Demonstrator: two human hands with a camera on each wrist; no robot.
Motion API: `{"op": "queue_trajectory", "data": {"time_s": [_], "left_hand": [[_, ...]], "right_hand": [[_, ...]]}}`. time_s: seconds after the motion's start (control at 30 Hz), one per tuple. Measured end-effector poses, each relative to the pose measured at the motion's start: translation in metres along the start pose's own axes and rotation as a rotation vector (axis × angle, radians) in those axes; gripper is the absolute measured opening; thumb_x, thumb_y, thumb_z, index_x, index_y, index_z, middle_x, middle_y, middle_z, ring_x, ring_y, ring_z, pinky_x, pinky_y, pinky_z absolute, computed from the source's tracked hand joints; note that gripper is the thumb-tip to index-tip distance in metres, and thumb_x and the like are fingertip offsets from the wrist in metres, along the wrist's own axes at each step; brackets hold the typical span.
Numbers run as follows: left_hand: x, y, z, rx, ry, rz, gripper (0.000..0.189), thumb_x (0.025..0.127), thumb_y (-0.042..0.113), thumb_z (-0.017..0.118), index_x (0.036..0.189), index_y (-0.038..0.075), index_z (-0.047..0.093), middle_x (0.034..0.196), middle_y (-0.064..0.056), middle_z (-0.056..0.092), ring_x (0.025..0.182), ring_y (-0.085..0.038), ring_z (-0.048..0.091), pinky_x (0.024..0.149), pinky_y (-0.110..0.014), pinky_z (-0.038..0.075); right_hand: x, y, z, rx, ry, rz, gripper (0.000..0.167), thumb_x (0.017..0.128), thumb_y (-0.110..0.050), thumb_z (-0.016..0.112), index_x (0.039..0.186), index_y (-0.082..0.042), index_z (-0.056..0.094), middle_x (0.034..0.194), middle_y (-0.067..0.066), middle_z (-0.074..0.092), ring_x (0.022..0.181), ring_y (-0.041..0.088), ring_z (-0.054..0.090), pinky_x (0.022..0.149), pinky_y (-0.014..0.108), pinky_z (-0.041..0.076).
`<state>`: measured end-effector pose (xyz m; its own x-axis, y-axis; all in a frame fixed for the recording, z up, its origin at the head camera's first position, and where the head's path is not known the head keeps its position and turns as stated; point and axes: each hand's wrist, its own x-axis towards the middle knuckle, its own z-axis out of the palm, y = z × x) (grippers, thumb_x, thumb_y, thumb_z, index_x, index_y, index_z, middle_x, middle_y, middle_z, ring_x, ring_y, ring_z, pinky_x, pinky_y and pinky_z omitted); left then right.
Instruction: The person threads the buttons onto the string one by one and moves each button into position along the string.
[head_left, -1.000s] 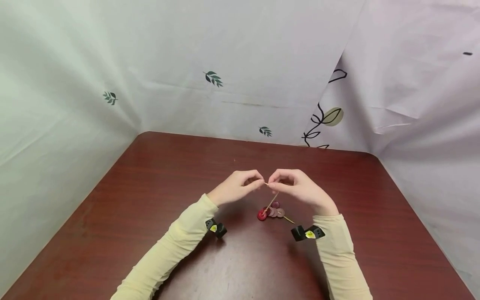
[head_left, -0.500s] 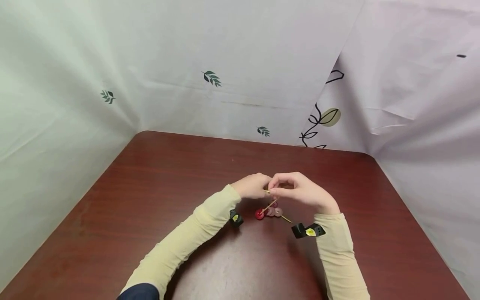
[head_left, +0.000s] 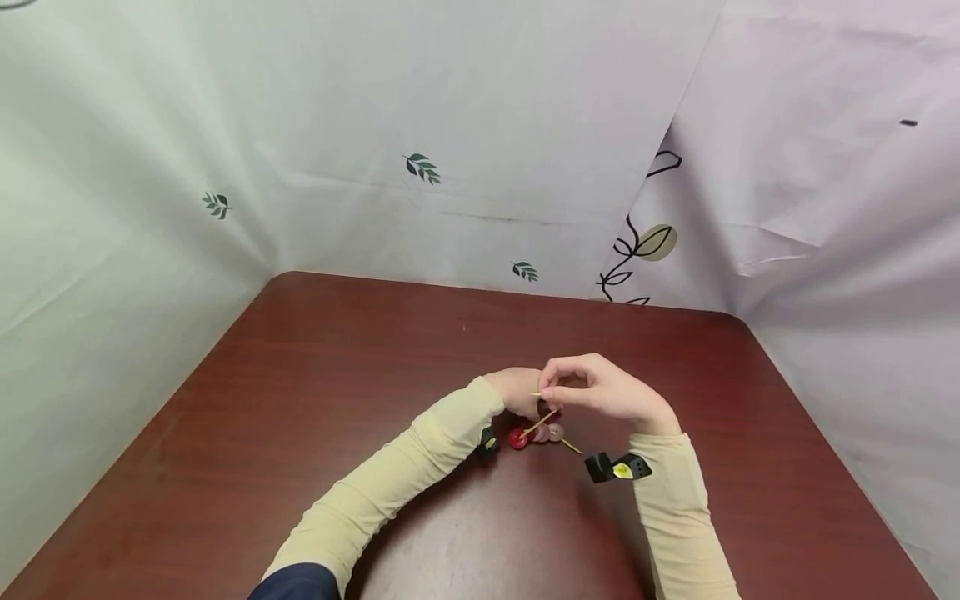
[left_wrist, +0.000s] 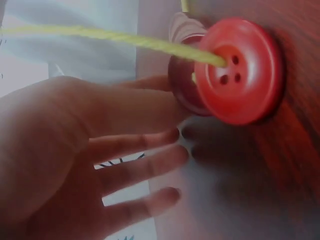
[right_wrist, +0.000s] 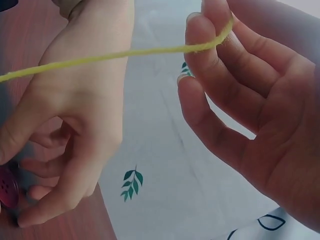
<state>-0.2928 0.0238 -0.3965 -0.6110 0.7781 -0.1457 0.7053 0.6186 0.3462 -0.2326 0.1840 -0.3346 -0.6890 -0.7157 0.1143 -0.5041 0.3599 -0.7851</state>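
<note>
My right hand [head_left: 603, 393] is raised over the table, pinching a yellow cord [right_wrist: 125, 53] between thumb and fingers. The cord runs down through a hole in a bright red button [left_wrist: 240, 70]. Behind that one, a dark red button [left_wrist: 182, 82] and pale pink buttons [left_wrist: 186, 26] are strung in a row. My left hand [head_left: 516, 389] reaches down beside the row, its fingers spread and loosely bent, the thumb partly hidden behind the dark red button. A loose magenta button [right_wrist: 7, 187] lies by the left fingertips in the right wrist view.
The reddish-brown wooden table [head_left: 360, 350] stretches around the hands. A pale sheet with leaf prints [head_left: 422, 167] hangs behind it. The cord's other end [head_left: 572, 447] lies on the table right of the buttons. Each wrist wears a small black camera [head_left: 598, 467].
My left hand has let go of the cord end and moved right and down, behind the cord toward the buttons. The right hand keeps its pinch, staying nearly in place.
</note>
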Motion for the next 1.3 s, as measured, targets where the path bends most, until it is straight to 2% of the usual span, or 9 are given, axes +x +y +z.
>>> {"op": "queue_trajectory", "data": {"time_s": [0.2, 0.33, 0.43, 0.67, 0.87, 0.97, 1.1, 1.17, 1.3], "left_hand": [[0.000, -0.005, 0.006, -0.006, 0.022, -0.014, 0.018, 0.083, 0.017, 0.071, 0.069, 0.014, 0.060, 0.068, 0.007, 0.054, 0.067, -0.009, 0.048, 0.065, -0.019, 0.041], [-0.003, -0.010, 0.004, 0.032, 0.033, 0.023, 0.010, 0.079, 0.016, 0.073, 0.077, 0.016, 0.063, 0.072, 0.007, 0.056, 0.068, -0.009, 0.049, 0.065, -0.020, 0.041], [-0.009, -0.014, -0.001, 0.062, 0.052, 0.054, 0.011, 0.078, 0.018, 0.074, 0.083, 0.017, 0.065, 0.074, 0.008, 0.056, 0.068, -0.008, 0.048, 0.064, -0.019, 0.040], [-0.042, -0.022, -0.022, -0.008, 0.178, 0.122, 0.015, 0.076, 0.015, 0.073, 0.090, 0.014, 0.068, 0.082, 0.005, 0.063, 0.071, -0.007, 0.057, 0.066, -0.016, 0.045], [-0.074, -0.031, -0.040, -0.055, 0.295, 0.204, 0.029, 0.080, 0.013, 0.068, 0.109, 0.012, 0.069, 0.091, 0.003, 0.064, 0.078, -0.008, 0.058, 0.072, -0.019, 0.049], [-0.083, -0.035, -0.047, -0.061, 0.340, 0.223, 0.028, 0.081, 0.013, 0.066, 0.108, 0.016, 0.070, 0.090, 0.005, 0.063, 0.079, -0.007, 0.058, 0.075, -0.023, 0.051], [-0.090, -0.037, -0.053, -0.139, 0.428, 0.247, 0.023, 0.080, 0.010, 0.067, 0.103, 0.016, 0.071, 0.088, 0.006, 0.065, 0.080, -0.009, 0.059, 0.077, -0.029, 0.052], [-0.093, -0.036, -0.055, -0.179, 0.467, 0.253, 0.023, 0.080, 0.010, 0.069, 0.103, 0.015, 0.070, 0.088, 0.006, 0.066, 0.081, -0.007, 0.060, 0.078, -0.028, 0.052], [-0.097, -0.035, -0.059, -0.223, 0.518, 0.264, 0.023, 0.081, 0.011, 0.072, 0.103, 0.014, 0.068, 0.089, 0.007, 0.067, 0.083, -0.003, 0.060, 0.079, -0.024, 0.051]], "right_hand": [[0.001, 0.003, 0.002, -0.004, -0.006, 0.004, 0.004, 0.094, -0.013, 0.063, 0.093, -0.016, 0.065, 0.079, 0.004, 0.064, 0.075, 0.011, 0.062, 0.073, 0.028, 0.052], [0.001, 0.003, 0.002, -0.002, -0.011, 0.012, 0.004, 0.094, -0.013, 0.062, 0.094, -0.010, 0.065, 0.083, 0.008, 0.067, 0.076, 0.018, 0.068, 0.076, 0.031, 0.055], [0.001, 0.002, 0.001, -0.004, -0.009, 0.033, 0.006, 0.094, -0.013, 0.062, 0.095, -0.007, 0.065, 0.085, 0.010, 0.068, 0.078, 0.019, 0.070, 0.077, 0.028, 0.055], [0.000, 0.003, 0.002, -0.040, -0.014, 0.069, 0.004, 0.094, -0.018, 0.063, 0.095, -0.014, 0.065, 0.082, 0.001, 0.067, 0.077, 0.021, 0.068, 0.076, 0.027, 0.053], [0.000, 0.006, 0.003, -0.056, -0.014, 0.066, 0.005, 0.095, -0.019, 0.062, 0.094, -0.015, 0.065, 0.080, 0.011, 0.067, 0.070, 0.014, 0.067, 0.076, 0.027, 0.052], [0.002, 0.004, 0.005, -0.054, 0.021, 0.079, 0.004, 0.094, -0.019, 0.063, 0.094, -0.016, 0.065, 0.080, 0.012, 0.067, 0.071, 0.011, 0.066, 0.073, 0.026, 0.052], [0.007, 0.000, 0.009, -0.040, 0.118, 0.077, 0.005, 0.093, -0.018, 0.064, 0.093, -0.013, 0.065, 0.078, 0.003, 0.067, 0.070, 0.013, 0.066, 0.072, 0.024, 0.051], [0.010, -0.002, 0.011, -0.024, 0.168, 0.075, 0.006, 0.093, -0.017, 0.064, 0.093, -0.011, 0.065, 0.076, 0.003, 0.067, 0.069, 0.015, 0.066, 0.073, 0.025, 0.051], [0.014, -0.003, 0.013, -0.007, 0.232, 0.089, 0.005, 0.093, -0.017, 0.064, 0.094, -0.012, 0.065, 0.076, 0.012, 0.065, 0.070, 0.014, 0.064, 0.074, 0.023, 0.050]]}}
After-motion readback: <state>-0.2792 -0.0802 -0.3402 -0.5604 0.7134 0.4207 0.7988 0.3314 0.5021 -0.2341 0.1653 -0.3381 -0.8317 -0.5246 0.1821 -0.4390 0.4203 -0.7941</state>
